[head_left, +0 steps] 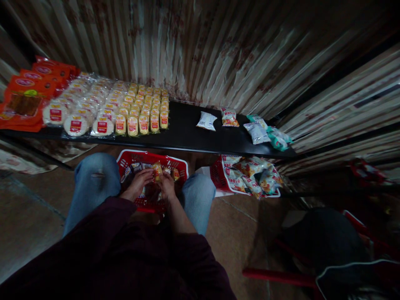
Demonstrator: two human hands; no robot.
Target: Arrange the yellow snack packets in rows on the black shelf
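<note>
Between my knees stands a red basket (124, 157) with a white rim, holding small wrapped snacks. My left hand (141, 183) and my right hand (166, 184) are both inside its outline. A yellow wrapped snack cake (157, 170) is upright between them, with the fingers of my right hand closed on its lower part. The fingertips of my left hand rest at its left side; whether they grip it is hard to see in the dim light. Another yellow wrapped snack (176, 173) lies at the basket's right.
A black shelf (184, 125) crosses ahead, bearing orange bags (26, 93), round white wrapped crackers (76, 125), rows of yellow wrapped cakes (143, 123) and several small snack bags (206, 121). A second red basket (218, 177) full of snack bags stands right. Striped curtains (187, 50) hang behind.
</note>
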